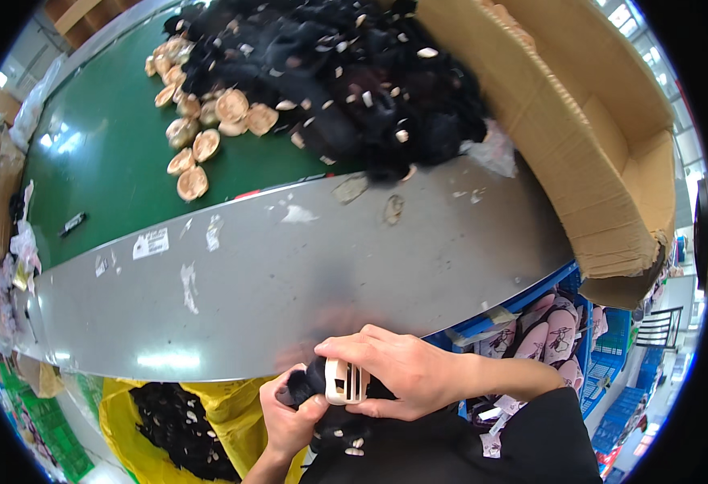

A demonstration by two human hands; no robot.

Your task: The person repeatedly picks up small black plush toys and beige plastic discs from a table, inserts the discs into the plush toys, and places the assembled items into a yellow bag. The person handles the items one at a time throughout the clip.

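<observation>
My left hand [290, 408] grips a piece of black plush [313, 381] near the front edge of the steel table. My right hand [399, 372] holds a cream plastic part with slots [347, 382], its fingers over the top and the thumb underneath. The plastic part meets the plush between my two hands, and my left thumb reaches its lower edge. How the two are joined is hidden by the fingers. More black plush with small cream pieces [342, 435] hangs just below, against my dark clothing.
Black plush pieces [330, 78] with cream bits are heaped on the green table surface [106, 151], beside several beige half shells [192, 183]. A long cardboard box [535, 133] borders the right. Below are a yellow bag [227, 417] of plush and blue crates [608, 357] with pink printed items [559, 336].
</observation>
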